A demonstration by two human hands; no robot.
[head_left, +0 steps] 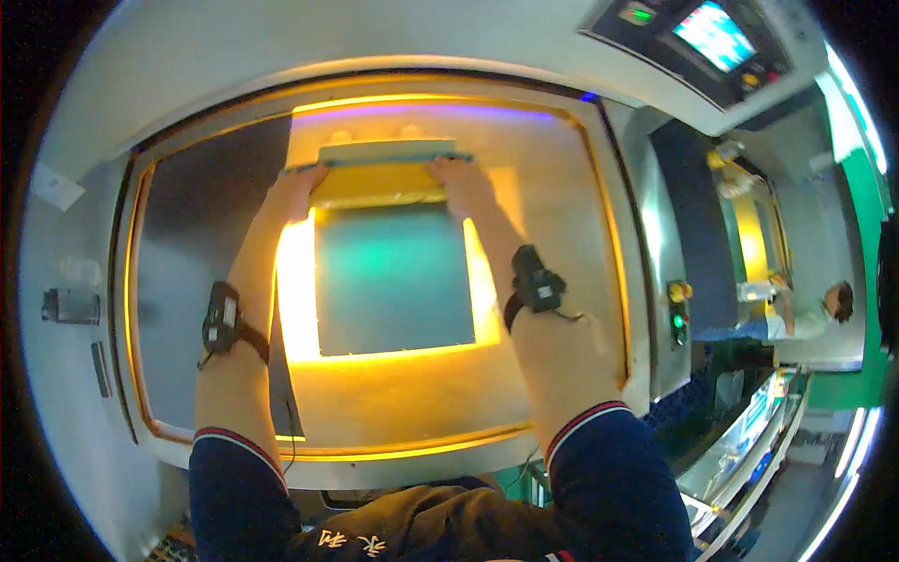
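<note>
Both my arms reach over a lit machine bed (552,356). My left hand (302,187) grips the left end of a yellowish, bent sheet (379,185) near the far side. At its right end my right hand (459,185) grips the same sheet, fingers curled over its bluish far edge. I cannot tell whether the sheet is a film or a stiffer board. Directly on the near side of it lies a flat teal-grey square panel (393,281), ringed by bright white-yellow light. Black devices are strapped to both my forearms.
A raised frame with a yellow-lit border (393,455) surrounds the bed. Dark sheeting (201,281) covers its left part. A control box with a screen (714,36) hangs at the upper right. Buttons (678,309) stand right of the frame. Another person (796,323) works at the far right.
</note>
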